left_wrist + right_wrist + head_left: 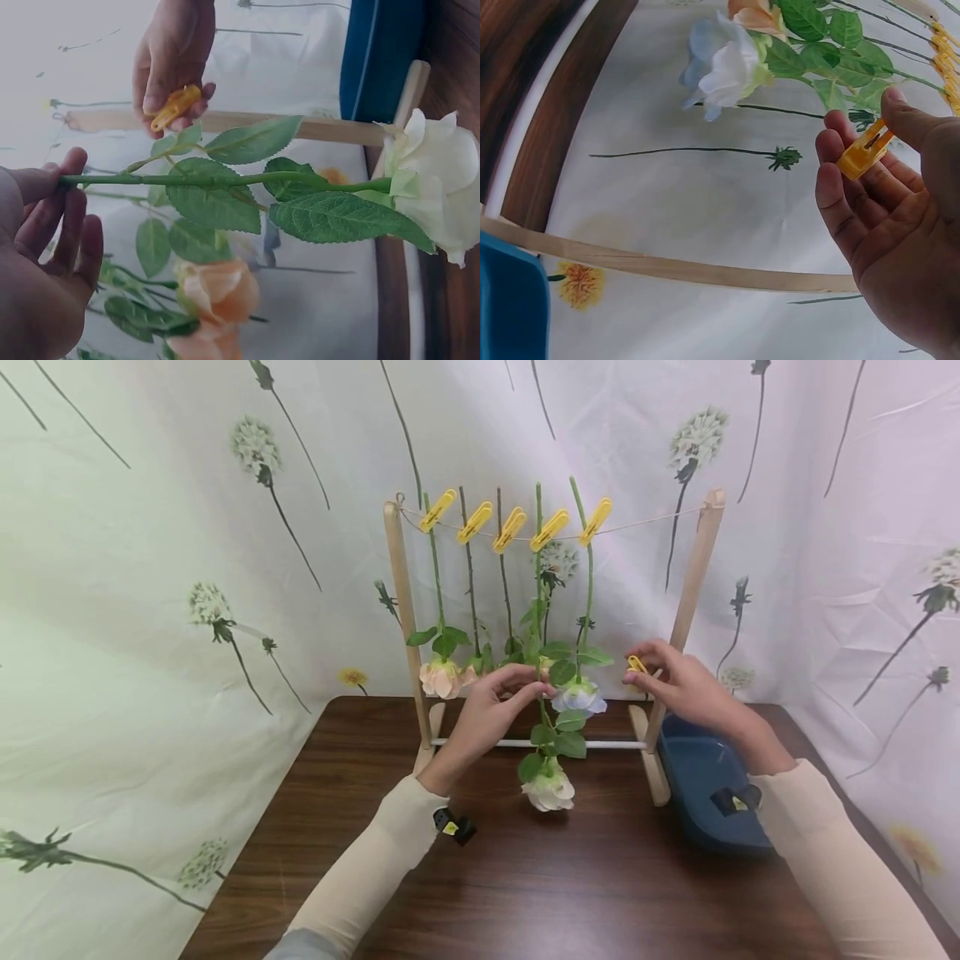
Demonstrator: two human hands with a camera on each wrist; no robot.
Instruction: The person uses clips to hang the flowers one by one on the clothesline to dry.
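Observation:
My left hand [495, 703] pinches the green stem [225, 180] of a white rose [550, 791] between thumb and fingers. The bloom hangs head down in front of the rack, with leaves [352, 217] along its stem. To the right, my right hand [686, 689] holds a yellow clothespin [864, 152] between thumb and fingers. Several yellow clothespins [550, 530] grip flower stems on a string [637, 525] above the hands. Hanging there upside down are a pale blue flower [579, 697] just right of my left fingers and peach flowers [441, 678] on the left.
A wooden rack with a left post [405, 602], a right post [693, 572] and a white lower bar [615, 745] stands on the dark wooden table [525, 885]. Beside its right foot is a blue tub [697, 827], below my right forearm. Behind hangs a flower-printed curtain [315, 452].

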